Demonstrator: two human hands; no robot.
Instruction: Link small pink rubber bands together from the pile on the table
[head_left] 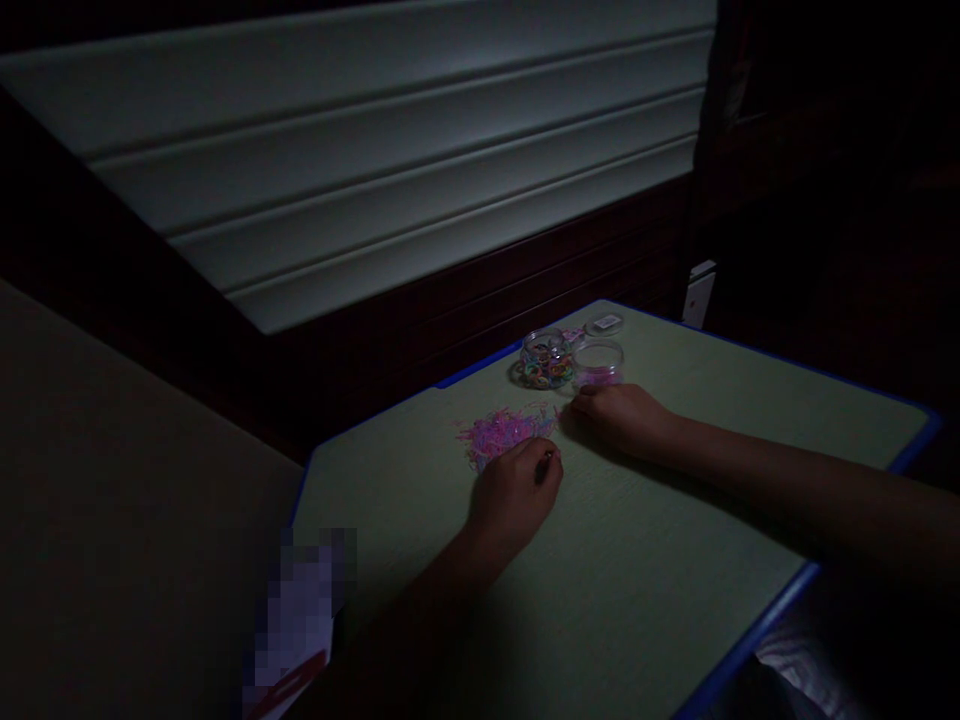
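On the pale table lies a loose pile of tiny pink, purple and blue rubber bands [504, 432]. My left hand [514, 490] is at the near edge of the pile, its fingers curled and pinched together. What it holds, if anything, is too small and dark to tell. To the right of the pile my right hand [624, 418] rests low over the table with fingers closed; their tips are in shadow. Just beyond it stands a clear round container [598, 358] with pink bands in its bottom. Beside that is a clear jar [546, 362] of multicoloured bands.
A clear round lid [604, 324] with a white label lies behind the containers, near a small pink packet [571, 335]. The table [600, 580] has a blue edge. A slatted white panel [420, 150] rises behind it. The room is dim.
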